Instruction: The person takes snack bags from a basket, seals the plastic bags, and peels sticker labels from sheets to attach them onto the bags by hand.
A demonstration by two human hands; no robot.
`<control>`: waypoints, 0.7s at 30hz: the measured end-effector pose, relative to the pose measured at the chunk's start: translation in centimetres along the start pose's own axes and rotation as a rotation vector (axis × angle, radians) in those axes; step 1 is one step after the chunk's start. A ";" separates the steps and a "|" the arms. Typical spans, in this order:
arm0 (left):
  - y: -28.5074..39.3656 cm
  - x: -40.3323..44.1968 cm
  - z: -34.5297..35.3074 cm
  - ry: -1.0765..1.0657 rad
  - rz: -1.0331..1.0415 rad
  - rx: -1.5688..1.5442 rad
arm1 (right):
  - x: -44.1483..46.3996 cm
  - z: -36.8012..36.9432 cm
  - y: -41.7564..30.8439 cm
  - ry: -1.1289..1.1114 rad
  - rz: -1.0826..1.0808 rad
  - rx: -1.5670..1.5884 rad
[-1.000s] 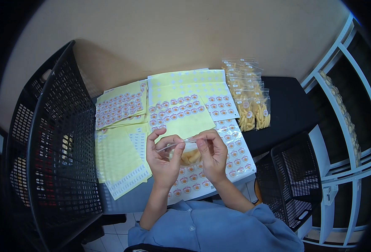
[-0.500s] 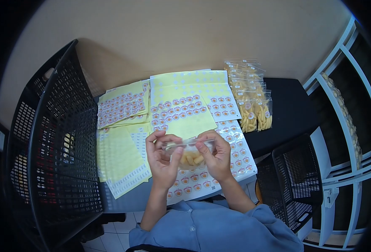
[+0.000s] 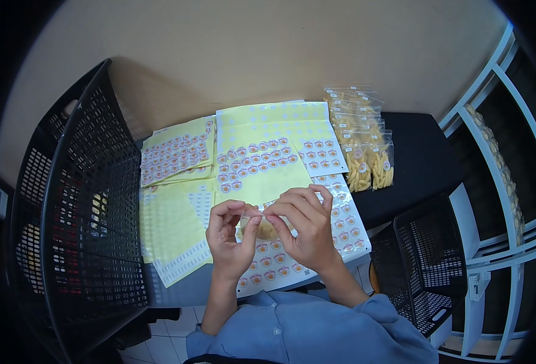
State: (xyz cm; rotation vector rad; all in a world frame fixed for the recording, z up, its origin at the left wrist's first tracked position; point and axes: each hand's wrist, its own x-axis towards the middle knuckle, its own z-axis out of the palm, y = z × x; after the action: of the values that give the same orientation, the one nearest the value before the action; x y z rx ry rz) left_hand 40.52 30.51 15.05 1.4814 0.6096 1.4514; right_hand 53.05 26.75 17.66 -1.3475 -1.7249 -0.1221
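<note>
The clear bag (image 3: 266, 230) was see-through and glossy, small and soft, with pale yellow, finger-like pieces gathered in its lower part; the hands covered much of it, so its full outline and any label could not be made out. It hung above the middle of the tabletop's (image 3: 186, 296) near edge, over a white sticker sheet (image 3: 280, 279) printed with rows of round pink-and-orange stickers. The left hand (image 3: 231, 233) pinched the bag's top edge between thumb and forefinger, its thumb pointing upward, its other fingers curled and its palm turned inward. The right hand (image 3: 304, 224) gripped the same edge with thumb and fingertips, its back facing up, its knuckles arched and its wrist bent toward the left, so that the two sets of fingertips almost met. Both forearms slanted up from beyond the near edge. Ahead of the hands lay a yellow backing sheet (image 3: 262, 182), partly bare of stickers, and another stack of sticker sheets (image 3: 177, 151) covered the far left corner. Filled bags (image 3: 359, 142) of similar yellow pieces overlapped in rows by the far edge, right of the sheets.
</note>
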 end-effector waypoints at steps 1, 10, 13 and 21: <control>0.0 0.0 0.0 0.002 0.001 0.001 | 0.2 -0.1 -0.2 0.013 0.005 0.008; -0.3 -0.2 0.4 0.018 0.029 0.023 | 0.0 0.6 0.0 0.051 0.010 0.048; -0.5 -0.2 0.3 0.036 0.041 0.011 | 0.2 0.5 0.0 0.041 0.031 0.074; -0.4 -0.1 0.4 0.046 -0.020 0.025 | 0.2 0.5 0.3 -0.023 0.007 0.010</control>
State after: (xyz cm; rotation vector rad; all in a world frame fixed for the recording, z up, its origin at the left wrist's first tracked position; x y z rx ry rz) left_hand 40.95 30.51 14.73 1.4610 0.6705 1.4708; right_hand 53.01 27.33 17.39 -1.3532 -1.7378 -0.0940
